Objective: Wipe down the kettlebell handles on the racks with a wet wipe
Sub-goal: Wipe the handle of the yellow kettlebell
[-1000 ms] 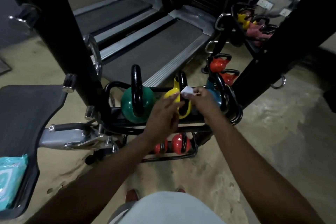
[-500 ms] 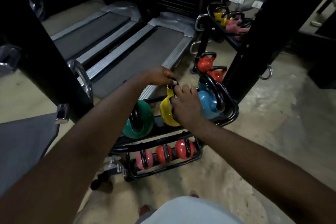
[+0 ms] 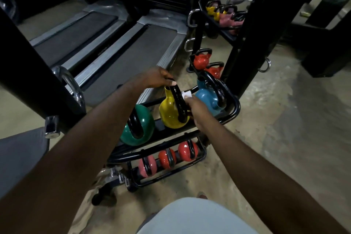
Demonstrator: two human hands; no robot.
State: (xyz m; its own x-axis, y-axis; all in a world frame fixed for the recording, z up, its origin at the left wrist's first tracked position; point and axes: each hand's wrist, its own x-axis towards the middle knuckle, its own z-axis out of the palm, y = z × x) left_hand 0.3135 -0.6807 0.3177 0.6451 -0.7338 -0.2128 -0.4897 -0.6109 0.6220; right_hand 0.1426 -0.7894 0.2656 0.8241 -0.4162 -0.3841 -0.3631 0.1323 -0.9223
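A yellow kettlebell [image 3: 171, 114] with a black handle [image 3: 178, 100] sits on the top tier of a low black rack [image 3: 234, 109], between a green kettlebell [image 3: 139, 129] and a blue kettlebell [image 3: 208, 100]. My left hand [image 3: 157, 79] grips the top of the yellow one's handle. My right hand [image 3: 197, 109] pinches a white wet wipe [image 3: 186, 94] against the handle's right side. Three small red and pink kettlebells [image 3: 168, 158] sit on the lower tier.
Two treadmills [image 3: 123, 53] lie behind the rack. A black upright post [image 3: 256, 24] stands to the right, with more kettlebells [image 3: 206, 62] and a second rack [image 3: 224, 15] behind it. A chrome-fitted black frame [image 3: 47, 91] stands at left. The floor is bare concrete.
My hands moved from in front of the yellow kettlebell onto its handle. Since half a second ago, the right hand has slid down the handle's right side, baring the wipe.
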